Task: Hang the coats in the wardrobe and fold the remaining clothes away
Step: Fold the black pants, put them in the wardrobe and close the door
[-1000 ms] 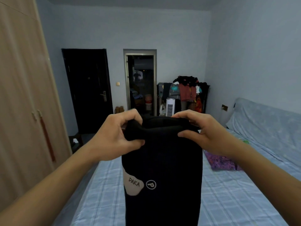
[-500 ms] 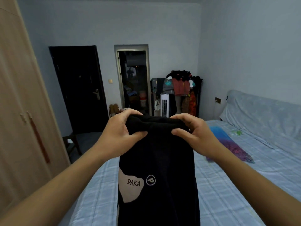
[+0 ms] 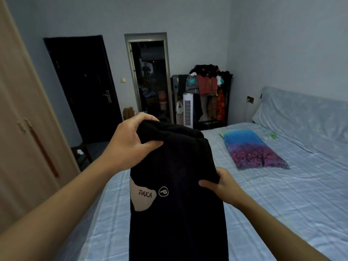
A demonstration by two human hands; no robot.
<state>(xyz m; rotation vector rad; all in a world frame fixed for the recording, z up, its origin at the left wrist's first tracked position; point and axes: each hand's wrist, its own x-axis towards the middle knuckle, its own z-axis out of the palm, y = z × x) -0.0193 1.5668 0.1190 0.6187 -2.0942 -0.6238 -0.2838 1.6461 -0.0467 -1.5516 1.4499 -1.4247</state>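
Spread below: bed [image 3: 282,213] under a pale blue checked sheet. Closed, at the left edge: wardrobe [image 3: 20,129]. Hanging upright over the bed: black garment [image 3: 178,204], pale "PAKA" patch low on its front. Lying flat on the sheet, well apart: pillow [image 3: 252,149]. Left hand [image 3: 130,146]: grip pinching the garment's top edge. Right hand [image 3: 224,185]: grip pinching its right side, lower down.
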